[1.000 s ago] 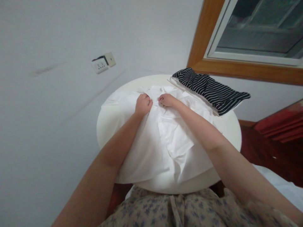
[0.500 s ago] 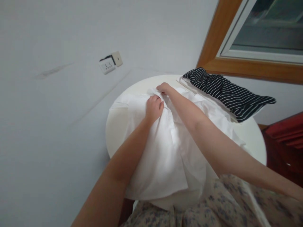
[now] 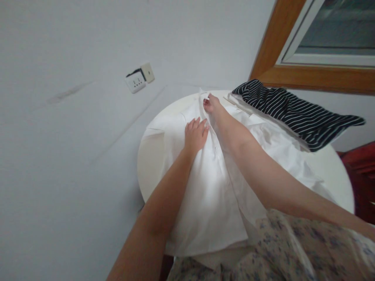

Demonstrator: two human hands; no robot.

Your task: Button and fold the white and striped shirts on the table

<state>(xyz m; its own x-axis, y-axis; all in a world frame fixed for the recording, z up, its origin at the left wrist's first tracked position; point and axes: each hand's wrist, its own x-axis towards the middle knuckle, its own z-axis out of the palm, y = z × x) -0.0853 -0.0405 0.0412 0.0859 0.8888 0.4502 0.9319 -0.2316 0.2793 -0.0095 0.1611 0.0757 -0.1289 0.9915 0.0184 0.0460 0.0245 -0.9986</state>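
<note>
A white shirt (image 3: 205, 195) lies spread over a round white table (image 3: 149, 164), its lower edge hanging over the near side. My left hand (image 3: 195, 134) rests flat on the upper part of the shirt, fingers spread. Just beyond it, my right hand (image 3: 212, 104) pinches the raised white cloth near the collar at the far edge of the table. My right forearm hides part of the shirt's front.
A black-and-white striped cloth (image 3: 293, 111) lies on the table's far right, on top of something pale. Behind the table stands a wall with a socket (image 3: 135, 82). A wood-framed window (image 3: 319, 76) is at the upper right; dark red cloth (image 3: 361, 168) hangs at the right.
My left hand has loosened from the cloth and now lies flat with spread fingers. My right hand has moved slightly away and right, lifting the collar edge. The view has shifted a little.
</note>
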